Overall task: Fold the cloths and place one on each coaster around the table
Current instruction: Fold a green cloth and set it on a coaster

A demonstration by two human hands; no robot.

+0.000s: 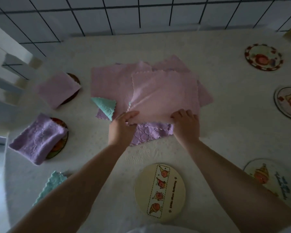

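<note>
Nearby, 4 bare coasters (160, 192), folded cloths (57, 89).

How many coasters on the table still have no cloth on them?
4: a cream coaster nearest the person, one at near right, one at the right edge, one at far right. Others may lie out of view.
</note>
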